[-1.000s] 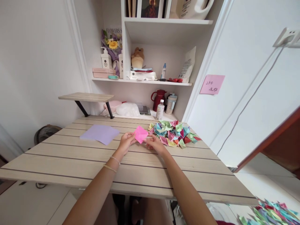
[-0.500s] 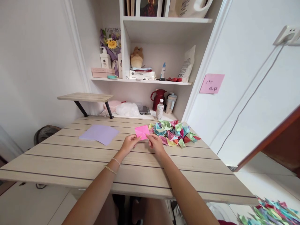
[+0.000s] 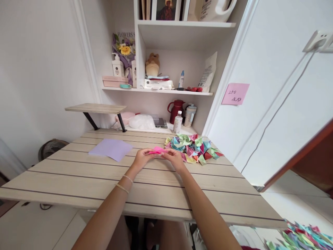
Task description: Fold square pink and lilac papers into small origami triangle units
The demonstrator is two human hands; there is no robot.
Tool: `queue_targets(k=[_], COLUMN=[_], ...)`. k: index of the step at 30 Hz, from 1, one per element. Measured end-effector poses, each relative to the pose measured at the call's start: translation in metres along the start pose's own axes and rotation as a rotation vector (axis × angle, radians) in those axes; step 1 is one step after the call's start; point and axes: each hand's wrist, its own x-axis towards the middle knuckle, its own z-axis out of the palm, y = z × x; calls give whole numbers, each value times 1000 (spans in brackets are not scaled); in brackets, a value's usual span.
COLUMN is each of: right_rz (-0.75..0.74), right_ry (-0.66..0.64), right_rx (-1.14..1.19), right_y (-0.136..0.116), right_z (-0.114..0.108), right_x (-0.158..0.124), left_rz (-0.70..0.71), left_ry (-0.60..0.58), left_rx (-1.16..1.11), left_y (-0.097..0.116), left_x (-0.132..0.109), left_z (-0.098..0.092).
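Observation:
Between my hands is a bright pink sheet of paper (image 3: pixel 157 150), seen nearly edge-on and partly covered by my fingers. My left hand (image 3: pixel 142 157) pinches its left side. On the right side, my right hand (image 3: pixel 174 157) grips it with thumb and fingers. Just beyond my right hand lies a heap of folded colored paper pieces (image 3: pixel 194 147) in green, blue, pink, yellow and red. A stack of lilac paper sheets (image 3: pixel 110 149) lies on the table to the left of my left hand.
The slatted wooden table (image 3: pixel 104 180) carries a small raised shelf (image 3: pixel 96 108) at back left. Behind stand a clear bottle (image 3: pixel 177 122), a red jug (image 3: pixel 176 110) and a patterned tumbler (image 3: pixel 190 115). More folded papers (image 3: pixel 309 236) lie low at the right.
The pink paper has turned from showing its flat face to lying nearly edge-on. Both hands have shifted their hold along its sides, with the fingers now stretched toward each other.

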Motion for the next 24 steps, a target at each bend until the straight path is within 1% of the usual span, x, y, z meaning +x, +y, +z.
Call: queue_targets(k=[5, 9, 13, 15, 18, 21, 24], right_rz=[-23, -38, -34, -46, -88, -122, -125], right_ry=[42, 106, 129, 110, 31, -58, -114], right_rx=[-106, -108, -167, -242, -353, -405, -426], right_y=[6, 11, 14, 14, 14, 15, 16], right_z=[-1, -2, -4, -5, -8, -10, -12], right_x=[2, 5, 5, 5, 5, 6, 7], left_rz=[-70, -93, -162, -206, -252, -261, -252], left_ry=[8, 37, 16, -23, -84, -101, -101], left_rx=[-16, -63, -98, -80, -21, 0, -10], left_y=[2, -1, -4, -5, -6, -6, -6], left_x=[-1, 0, 0, -1, -2, -2, -2], left_z=[1, 2, -1, -2, -3, -3, -3])
